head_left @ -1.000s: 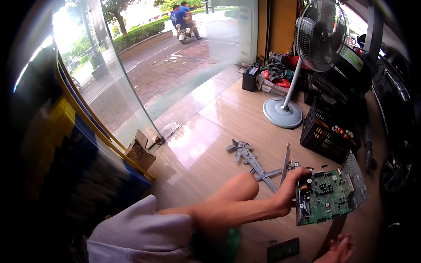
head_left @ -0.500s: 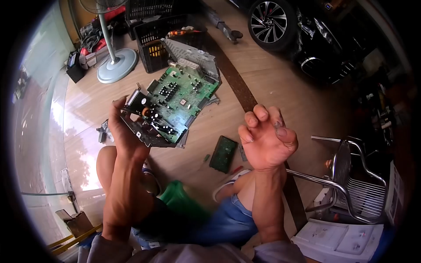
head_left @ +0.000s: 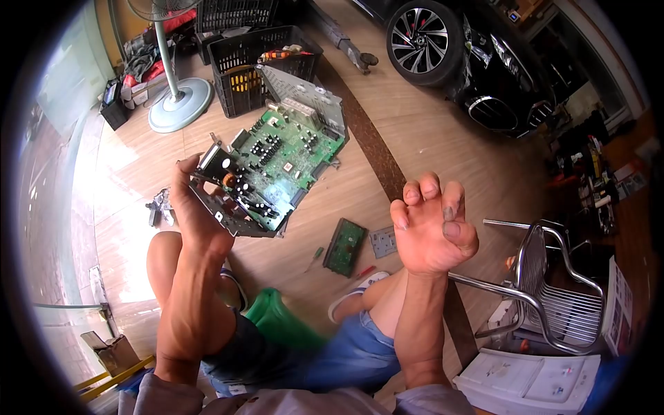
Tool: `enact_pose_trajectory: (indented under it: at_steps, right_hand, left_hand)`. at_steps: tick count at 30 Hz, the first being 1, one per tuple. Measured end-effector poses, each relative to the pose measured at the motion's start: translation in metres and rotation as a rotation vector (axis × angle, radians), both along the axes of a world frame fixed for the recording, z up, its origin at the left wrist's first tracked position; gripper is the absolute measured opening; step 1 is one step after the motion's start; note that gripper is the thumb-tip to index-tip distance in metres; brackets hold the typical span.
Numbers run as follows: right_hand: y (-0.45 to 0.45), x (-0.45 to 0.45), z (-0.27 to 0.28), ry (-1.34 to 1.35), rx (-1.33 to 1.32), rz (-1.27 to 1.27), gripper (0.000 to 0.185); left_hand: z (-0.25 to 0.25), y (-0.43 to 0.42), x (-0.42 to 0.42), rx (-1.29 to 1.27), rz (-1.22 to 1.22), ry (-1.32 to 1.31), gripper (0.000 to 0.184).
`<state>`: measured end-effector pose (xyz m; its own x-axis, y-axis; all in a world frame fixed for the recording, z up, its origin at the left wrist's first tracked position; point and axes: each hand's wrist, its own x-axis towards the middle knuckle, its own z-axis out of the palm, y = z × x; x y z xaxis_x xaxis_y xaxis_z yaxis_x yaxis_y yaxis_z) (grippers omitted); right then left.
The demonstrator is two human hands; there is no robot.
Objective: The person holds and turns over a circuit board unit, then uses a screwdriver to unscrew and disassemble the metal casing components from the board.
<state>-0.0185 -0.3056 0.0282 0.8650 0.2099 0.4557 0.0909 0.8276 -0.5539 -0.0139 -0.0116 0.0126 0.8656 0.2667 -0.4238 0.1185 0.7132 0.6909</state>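
A green circuit board (head_left: 283, 159) in a bent metal chassis is held up at the centre left, tilted. My left hand (head_left: 200, 214) grips its lower left metal edge, thumb up along the side. To the right my right hand (head_left: 434, 228) is raised palm up, fingers curled loosely apart, with nothing in it. Below and between the hands, a second dark-framed board (head_left: 344, 247) lies on the floor. Beside it are a grey metal plate (head_left: 383, 242), a red tool (head_left: 366, 271) and a small green-handled tool (head_left: 318, 253).
Ahead stand a fan base (head_left: 180, 105) and a black crate (head_left: 242, 83). A car wheel (head_left: 424, 40) is at the upper right, and a metal chair (head_left: 564, 304) at the right. Metal parts (head_left: 162, 207) lie left; a green bag (head_left: 277, 318) is between my knees.
The view has swung from the doorway to the floor before me. Both hands now show fully, the chassis still in my left. Since half a second ago my right hand has shifted slightly right and down.
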Motion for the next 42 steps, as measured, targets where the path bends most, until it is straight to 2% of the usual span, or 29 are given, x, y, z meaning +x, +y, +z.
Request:
enact_pose_trajectory:
  at_steps: [3,6,12,15,18,32,34,37,42]
  right_hand:
    - [0.000,0.001,-0.003,-0.013,0.050,0.006,0.015]
    - [0.001,0.000,-0.003,-0.002,0.046,0.016,0.015]
    - [0.004,-0.001,0.000,0.000,0.022,0.041,0.018]
    - [0.002,0.000,0.001,-0.039,-0.060,0.051,0.017]
    - [0.000,0.002,-0.002,-0.064,-0.056,0.071,0.016]
    - [-0.005,0.006,-0.006,-0.151,-0.076,0.192,0.016]
    - [-0.005,0.004,-0.006,-0.133,-0.080,0.161,0.016]
    - [-0.003,0.003,-0.006,-0.141,-0.085,0.122,0.017]
    - [0.006,0.001,-0.008,-0.147,-0.220,-0.013,0.024]
  left_hand:
    - [0.002,-0.003,-0.001,0.004,-0.003,-0.015,0.056]
    - [0.000,0.000,-0.002,-0.050,-0.017,-0.034,0.046]
    - [0.002,-0.003,-0.002,-0.052,-0.009,-0.030,0.047]
    - [-0.001,-0.005,0.000,0.002,-0.014,-0.008,0.061]
    - [0.005,-0.009,0.000,-0.068,0.009,-0.034,0.048]
    - [-0.004,-0.001,-0.001,-0.044,-0.110,-0.030,0.046]
    - [0.002,-0.005,-0.002,-0.067,-0.074,-0.011,0.046]
    - [0.003,-0.003,-0.003,-0.129,-0.158,-0.159,0.043]
    - [0.000,-0.006,0.000,-0.183,-0.116,-0.146,0.042]
